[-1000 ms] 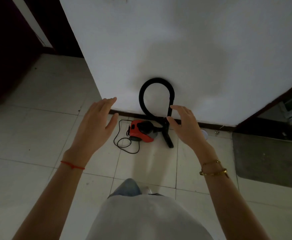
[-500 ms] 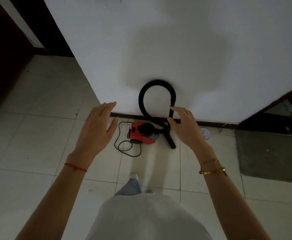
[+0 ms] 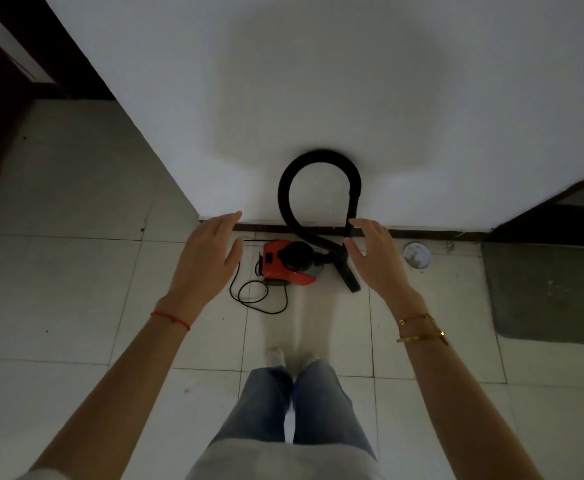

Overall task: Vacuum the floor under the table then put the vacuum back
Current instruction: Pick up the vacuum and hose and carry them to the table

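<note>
A small red and black vacuum (image 3: pixel 285 266) sits on the tiled floor against the white wall. Its black hose (image 3: pixel 287 188) loops up along the wall and comes down to a black nozzle (image 3: pixel 349 277) resting on the floor to the vacuum's right. A thin black cord (image 3: pixel 259 301) lies coiled in front of the vacuum. My left hand (image 3: pixel 207 261) hovers open to the left of the vacuum, touching nothing. My right hand (image 3: pixel 375 258) hovers open just right of the nozzle tube, fingers apart and empty.
A round white floor drain cover (image 3: pixel 417 256) lies by the baseboard at right. A dark grey mat (image 3: pixel 547 289) covers the floor at a doorway on the far right. A dark opening (image 3: pixel 3 109) is on the left. My legs and shoes (image 3: pixel 294 386) stand on pale tiles.
The view has moved closer to the vacuum and tilted down, so my legs now show. Both hands stay open and raised on either side of the vacuum.
</note>
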A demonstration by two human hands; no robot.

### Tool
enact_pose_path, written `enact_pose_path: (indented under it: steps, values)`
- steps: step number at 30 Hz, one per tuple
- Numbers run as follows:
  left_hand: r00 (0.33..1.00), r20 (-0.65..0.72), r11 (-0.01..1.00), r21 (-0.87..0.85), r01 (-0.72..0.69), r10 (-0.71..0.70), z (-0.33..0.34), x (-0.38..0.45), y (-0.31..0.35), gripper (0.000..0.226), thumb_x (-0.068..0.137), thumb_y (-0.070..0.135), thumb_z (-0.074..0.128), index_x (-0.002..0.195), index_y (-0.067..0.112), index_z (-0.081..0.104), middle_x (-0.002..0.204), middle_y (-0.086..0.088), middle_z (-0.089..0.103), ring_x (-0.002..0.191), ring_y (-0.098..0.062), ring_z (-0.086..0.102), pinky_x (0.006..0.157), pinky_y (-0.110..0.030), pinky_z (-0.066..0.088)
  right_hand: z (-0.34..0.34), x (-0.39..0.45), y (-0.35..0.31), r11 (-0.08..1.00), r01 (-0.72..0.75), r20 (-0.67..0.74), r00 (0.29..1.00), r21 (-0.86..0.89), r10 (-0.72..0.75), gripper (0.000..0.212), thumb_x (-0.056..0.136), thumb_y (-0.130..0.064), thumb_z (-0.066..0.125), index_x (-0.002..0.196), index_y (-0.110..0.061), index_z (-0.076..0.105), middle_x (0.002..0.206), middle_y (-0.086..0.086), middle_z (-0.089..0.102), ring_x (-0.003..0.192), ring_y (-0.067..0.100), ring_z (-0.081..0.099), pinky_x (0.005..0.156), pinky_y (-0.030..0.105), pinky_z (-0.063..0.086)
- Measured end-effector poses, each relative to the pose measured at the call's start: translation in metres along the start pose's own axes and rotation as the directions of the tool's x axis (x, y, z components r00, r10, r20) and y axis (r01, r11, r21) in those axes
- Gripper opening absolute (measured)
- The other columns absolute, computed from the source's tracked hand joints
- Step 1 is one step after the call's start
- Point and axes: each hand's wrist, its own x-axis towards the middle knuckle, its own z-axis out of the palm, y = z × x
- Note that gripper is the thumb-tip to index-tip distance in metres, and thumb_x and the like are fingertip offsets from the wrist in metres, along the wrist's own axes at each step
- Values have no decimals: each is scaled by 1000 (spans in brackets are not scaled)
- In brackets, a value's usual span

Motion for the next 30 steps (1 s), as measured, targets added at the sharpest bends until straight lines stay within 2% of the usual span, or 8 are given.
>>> enact_pose_path:
  steps: [7,12,15,20,25,30]
  values:
    - [1000,-5,1000,22,6,-6,113,37,-51,40,97,19,49,136,9,48,127,-10,58,118,-24,52,103,-35,38,79,52,79,1000,-10,-14,1000,-15,10,37,96,-24,53,132,-16,49,133,5,53,127,22,44,99,23,30]
    - [999,-10,999,5,31,-31,221,52,-113,33,94,14,54,127,8,57,116,-11,63,103,-26,59,89,-34,46,165,90,150,1000,-13,-34,999,-23,12,45,91,-28,61,132,-17,47,132,4,52,126,22,43,101,28,35]
    - [997,13,997,4,79,-79,290,55,-157,33,96,17,51,127,10,56,119,-10,62,107,-25,58,92,-36,46,221,111,190,1000,-12,-51,999,-9,11,50,88,-33,65,132,-19,45,130,3,51,124,22,44,102,36,43]
    - [994,8,994,-11,110,-110,399,59,-217,34,96,19,50,129,13,56,120,-8,61,107,-23,57,92,-38,48,312,140,250,1000,13,-83,996,11,-12,64,82,-31,71,136,-19,40,134,6,46,128,24,37,104,42,42]
    - [997,1,997,-17,79,-79,493,71,-258,34,96,17,51,129,11,55,122,-9,60,110,-25,56,93,-38,46,379,163,299,996,87,-189,978,1,-85,78,79,-40,73,143,-19,33,138,5,40,130,24,34,107,45,38]
    - [1000,-12,1000,-16,25,-26,555,88,-275,35,95,19,52,129,13,55,124,-8,59,111,-24,55,93,-38,47,414,187,325,980,191,-359,913,-51,-197,71,82,-40,69,140,-15,36,136,6,44,127,22,38,109,44,37]
